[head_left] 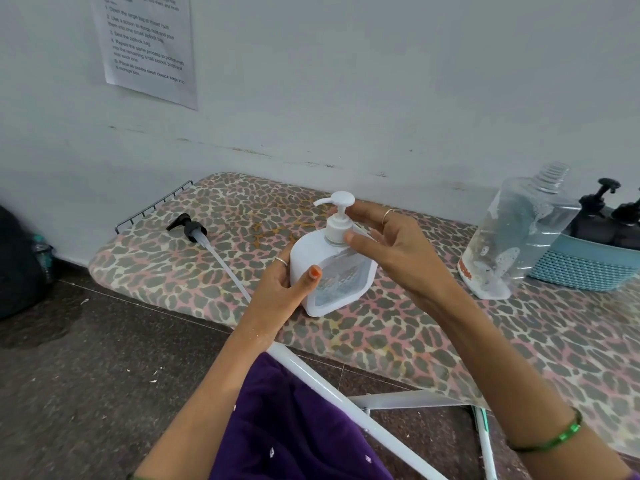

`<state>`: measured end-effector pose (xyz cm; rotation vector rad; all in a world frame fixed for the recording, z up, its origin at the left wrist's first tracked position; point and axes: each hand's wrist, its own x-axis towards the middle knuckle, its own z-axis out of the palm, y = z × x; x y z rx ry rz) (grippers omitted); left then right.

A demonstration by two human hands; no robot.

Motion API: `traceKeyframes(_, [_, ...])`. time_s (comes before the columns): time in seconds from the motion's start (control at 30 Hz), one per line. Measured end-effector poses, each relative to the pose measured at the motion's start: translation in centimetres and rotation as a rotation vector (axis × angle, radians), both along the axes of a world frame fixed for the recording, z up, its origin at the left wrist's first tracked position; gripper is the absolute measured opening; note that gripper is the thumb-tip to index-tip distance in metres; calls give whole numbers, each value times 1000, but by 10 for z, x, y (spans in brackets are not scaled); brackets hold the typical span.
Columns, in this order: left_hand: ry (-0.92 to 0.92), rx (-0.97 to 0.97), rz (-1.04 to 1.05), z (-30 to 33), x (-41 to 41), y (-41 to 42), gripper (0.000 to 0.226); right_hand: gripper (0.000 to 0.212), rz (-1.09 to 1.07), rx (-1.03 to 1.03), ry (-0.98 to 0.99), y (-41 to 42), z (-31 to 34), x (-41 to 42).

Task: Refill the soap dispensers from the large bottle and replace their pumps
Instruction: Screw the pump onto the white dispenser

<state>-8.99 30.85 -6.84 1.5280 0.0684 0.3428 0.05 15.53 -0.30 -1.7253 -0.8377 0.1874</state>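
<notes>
Two hands on white dispenser (329,271): left hand (280,285) fingers wrapped round body, right hand (391,244) fingers pinching pump (337,216); label illegible.

both forearms reach up from the lower edge of the frame toward its centre. the left hand (281,282) is curled in a grip, thumb forward, fingers wrapped behind. the right hand (391,244) is raised just above it, wrist bent, fingertips (349,238) pinching together.

Left hand (284,282) grips the white dispenser (332,271) on the ironing board (381,327); right hand (391,244) pinches its white pump (337,216). Black pump (188,227) lies at left, large bottle (512,237) at right.
</notes>
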Motion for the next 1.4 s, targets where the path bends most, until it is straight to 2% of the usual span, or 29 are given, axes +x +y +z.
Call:
traceKeyframes(0.23, [-31, -26, -7, 0, -1, 0, 68, 26, -115, 36, -57, 8, 0, 2])
traceKeyframes(0.4, [-2, 3, -6, 0, 0, 0, 74, 32, -171, 61, -115, 19, -5, -3])
traceKeyframes(0.57, [-12, 1, -1, 1, -1, 0, 79, 27, -121, 9, -101, 11, -2, -5])
traceKeyframes(0.73, [-14, -15, 1, -1, 0, 1, 75, 35, 26, 15, -57, 3, 5, -1])
traceKeyframes(0.87, [-14, -10, -16, 0, -1, 0, 74, 27, -13, 19, -63, 4, 4, 1])
traceKeyframes(1.0, [-8, -23, -16, -1, 0, 1, 65, 22, -86, 42, -98, 8, 0, 1])
traceKeyframes(1.13, [-10, -39, 0, -4, 1, 2, 82, 26, -175, 55, -187, 20, -6, -5])
traceKeyframes(1.23, [0, -28, 10, -3, 1, 1, 84, 28, -224, 82, -202, 23, -11, -11])
traceKeyframes(1.4, [21, -18, 15, -1, -1, 0, 84, 21, -139, 110, -148, 13, -9, -16])
